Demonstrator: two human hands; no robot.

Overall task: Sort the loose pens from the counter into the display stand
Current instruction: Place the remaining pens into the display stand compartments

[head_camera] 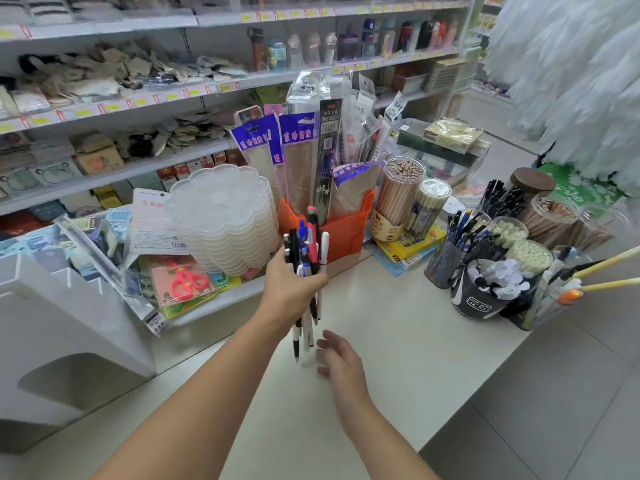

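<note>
1. Head view: the left hand [294,289] grips a bundle of pens [306,271] upright, long axis vertical, tips hanging above the counter [398,341]
2. The right hand [337,356] hovers empty just below the tips, fingers relaxed
3. The white display stand [69,323] lies well to the left, so the left hand seems nearer

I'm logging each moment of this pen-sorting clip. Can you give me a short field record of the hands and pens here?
left hand: grips bundle of pens, upright above the counter
right hand: fingers relaxed, holding nothing, below the bundle's tips
orange holder: behind the bundle, packed with tall packets
pens placed: cannot tell
</note>
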